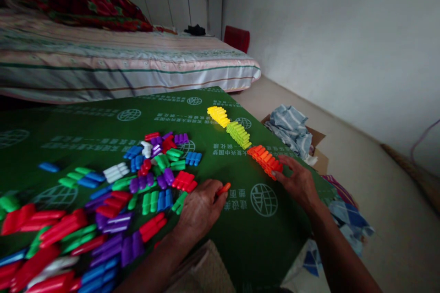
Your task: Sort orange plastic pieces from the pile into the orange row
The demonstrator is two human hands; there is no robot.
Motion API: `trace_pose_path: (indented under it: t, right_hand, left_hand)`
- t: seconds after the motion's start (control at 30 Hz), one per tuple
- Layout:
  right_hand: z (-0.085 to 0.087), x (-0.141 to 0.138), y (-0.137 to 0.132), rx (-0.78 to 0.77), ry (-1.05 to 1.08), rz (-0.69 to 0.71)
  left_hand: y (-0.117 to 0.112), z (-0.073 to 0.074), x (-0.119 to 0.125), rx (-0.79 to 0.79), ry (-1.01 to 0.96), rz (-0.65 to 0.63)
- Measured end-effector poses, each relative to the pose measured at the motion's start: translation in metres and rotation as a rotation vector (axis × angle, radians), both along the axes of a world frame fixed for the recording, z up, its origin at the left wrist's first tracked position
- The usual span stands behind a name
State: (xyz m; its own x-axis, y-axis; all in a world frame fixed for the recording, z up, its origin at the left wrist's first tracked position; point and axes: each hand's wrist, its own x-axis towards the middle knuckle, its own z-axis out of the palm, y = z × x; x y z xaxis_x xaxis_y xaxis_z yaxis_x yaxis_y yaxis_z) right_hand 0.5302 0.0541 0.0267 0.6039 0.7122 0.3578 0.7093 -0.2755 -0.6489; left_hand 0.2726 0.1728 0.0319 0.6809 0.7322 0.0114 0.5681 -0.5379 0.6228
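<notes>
My left hand [202,203] is closed around a small orange plastic tube [225,188], whose rounded end sticks out past the fingers. My right hand [298,179] reaches to the near end of a stacked row of orange tubes [264,160], with thumb and fingers on its two sides. Beyond that row, in one slanting line, lie a stack of lime-green tubes [238,134] and a stack of yellow tubes [218,116]. Left of my left hand spreads a loose heap of joined tubes, among them red [184,181], purple [131,248], blue [165,200] and white [116,172] ones.
All the tubes lie on a green printed board [89,121]. Past its far edge stands a bed [130,66] with a striped cover. To the right, on the floor, are a cardboard box [321,161] with cloth [290,128] in it and more fabric [347,219].
</notes>
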Motion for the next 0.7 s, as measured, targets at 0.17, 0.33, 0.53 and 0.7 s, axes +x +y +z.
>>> trace_pose_path:
  t: [0.17,0.33,0.53,0.7]
  right_hand:
    - [0.005,0.001,-0.004,0.044,0.045,-0.047]
    - [0.009,-0.001,-0.018,0.141,0.048,-0.144]
    - [0.017,-0.063,-0.024,0.171,-0.144,0.092]
    - [0.02,-0.118,-0.004,0.184,-0.199,0.37]
  left_hand:
    - [-0.001,0.003,0.002,-0.019,-0.015,0.011]
    - [-0.001,0.008,0.001,-0.064,-0.037,0.028]
    - [-0.006,0.017,0.009,-0.219,-0.095,0.081]
    - [-0.013,0.026,0.018,-0.443,-0.187,0.077]
